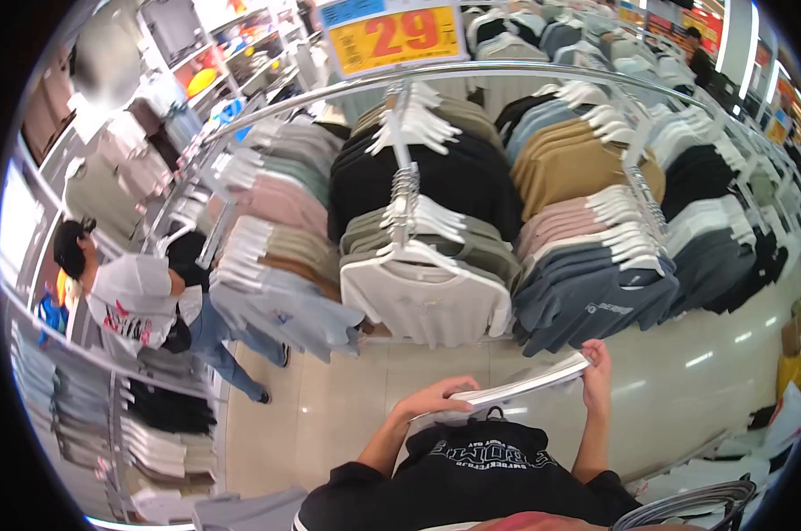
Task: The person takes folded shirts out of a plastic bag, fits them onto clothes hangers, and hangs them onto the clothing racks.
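Observation:
Between my two hands stretches a long, flat white item with layered edges, like a stack of thin sheets or a folded bag; its exact kind I cannot make out. My left hand is closed on its left end. My right hand pinches its right end, higher up. Below it is the black printed T-shirt on my own body. Just beyond my hands hang a white long-sleeved top and dark blue-grey tops on white hangers, apart from my hands.
A metal rack full of hanging tops fills the front, under a yellow price sign. Another person in a grey T-shirt stands at the left. Shelves of clothes line the lower left. Pale floor tiles lie between.

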`<control>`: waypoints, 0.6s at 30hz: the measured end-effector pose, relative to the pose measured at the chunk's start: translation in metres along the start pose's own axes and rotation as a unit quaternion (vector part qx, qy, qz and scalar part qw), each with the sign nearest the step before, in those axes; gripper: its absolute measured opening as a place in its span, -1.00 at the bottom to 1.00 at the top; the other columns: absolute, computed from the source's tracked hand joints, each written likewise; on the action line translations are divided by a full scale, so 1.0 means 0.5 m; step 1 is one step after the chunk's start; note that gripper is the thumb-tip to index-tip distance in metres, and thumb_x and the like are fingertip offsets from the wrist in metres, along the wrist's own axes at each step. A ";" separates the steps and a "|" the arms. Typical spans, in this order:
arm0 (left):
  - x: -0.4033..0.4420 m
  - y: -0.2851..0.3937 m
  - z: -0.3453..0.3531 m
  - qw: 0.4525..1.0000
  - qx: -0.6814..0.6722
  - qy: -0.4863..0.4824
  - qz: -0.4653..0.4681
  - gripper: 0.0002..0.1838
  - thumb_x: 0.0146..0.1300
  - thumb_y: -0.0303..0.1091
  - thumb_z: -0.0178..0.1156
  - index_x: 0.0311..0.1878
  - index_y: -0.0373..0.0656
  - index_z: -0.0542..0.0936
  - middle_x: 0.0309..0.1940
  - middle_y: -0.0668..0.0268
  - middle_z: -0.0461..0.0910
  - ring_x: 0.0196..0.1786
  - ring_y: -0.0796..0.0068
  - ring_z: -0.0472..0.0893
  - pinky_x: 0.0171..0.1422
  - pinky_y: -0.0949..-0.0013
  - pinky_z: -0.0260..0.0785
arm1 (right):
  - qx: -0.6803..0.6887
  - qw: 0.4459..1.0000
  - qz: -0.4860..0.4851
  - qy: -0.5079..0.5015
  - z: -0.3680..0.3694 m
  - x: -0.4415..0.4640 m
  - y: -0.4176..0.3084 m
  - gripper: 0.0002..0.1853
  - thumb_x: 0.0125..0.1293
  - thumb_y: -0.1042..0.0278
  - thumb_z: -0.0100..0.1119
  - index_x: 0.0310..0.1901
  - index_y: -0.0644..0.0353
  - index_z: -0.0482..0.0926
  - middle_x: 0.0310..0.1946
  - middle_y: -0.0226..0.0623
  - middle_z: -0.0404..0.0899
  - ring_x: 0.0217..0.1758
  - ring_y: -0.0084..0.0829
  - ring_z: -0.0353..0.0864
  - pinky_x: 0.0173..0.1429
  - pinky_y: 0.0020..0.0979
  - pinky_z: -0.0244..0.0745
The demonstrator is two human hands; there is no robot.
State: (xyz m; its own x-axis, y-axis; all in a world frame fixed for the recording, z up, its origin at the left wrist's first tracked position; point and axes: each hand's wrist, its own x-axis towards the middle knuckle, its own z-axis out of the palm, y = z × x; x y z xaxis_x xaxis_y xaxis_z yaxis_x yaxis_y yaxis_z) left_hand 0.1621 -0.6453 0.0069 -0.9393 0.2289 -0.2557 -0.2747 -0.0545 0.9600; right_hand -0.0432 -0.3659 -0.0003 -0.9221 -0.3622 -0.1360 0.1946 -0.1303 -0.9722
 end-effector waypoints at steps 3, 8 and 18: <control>-0.008 -0.021 -0.018 0.999 0.011 -0.017 -0.049 -0.53 0.22 -0.16 0.31 0.14 -0.10 0.46 -0.28 0.44 0.55 -0.26 0.72 0.40 -0.22 0.56 0.19 | 0.023 0.999 0.019 -0.032 -0.014 -0.002 -0.020 -0.59 0.06 0.78 0.02 -0.04 0.15 0.41 -0.34 -0.47 0.39 -0.35 -0.59 0.48 -0.38 -0.53 0.36; -0.013 0.023 -0.021 0.992 0.045 0.007 -0.116 -0.54 0.21 -0.12 0.32 0.11 -0.08 0.46 -0.40 0.51 0.52 -0.37 0.76 0.31 -0.35 0.58 0.05 | -0.123 0.991 -0.046 0.017 -0.009 -0.003 -0.034 -0.60 -0.01 0.74 0.06 -0.08 0.21 0.42 -0.41 -0.41 0.35 -0.42 -0.56 0.45 -0.37 -0.49 0.36; -0.012 0.023 -0.009 0.974 0.140 0.171 -0.052 -0.55 0.34 0.03 0.17 0.00 -0.20 0.50 -0.21 0.22 0.56 -0.12 0.42 0.49 0.00 0.35 0.34 | -0.315 0.932 -0.160 -0.084 0.162 -0.083 0.054 -0.70 0.02 0.55 0.17 -0.14 0.21 0.43 -0.41 -0.08 0.51 -0.34 -0.11 0.56 -0.22 -0.21 0.45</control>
State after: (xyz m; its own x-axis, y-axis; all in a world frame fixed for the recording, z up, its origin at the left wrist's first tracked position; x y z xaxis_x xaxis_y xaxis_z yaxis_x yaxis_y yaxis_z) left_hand 0.1635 -0.6517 0.0190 -0.9359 -0.1212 -0.3308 -0.3506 0.2297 0.9079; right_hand 0.0274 -0.4289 -0.0054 -0.8235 -0.5444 0.1597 -0.3644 0.2918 -0.8843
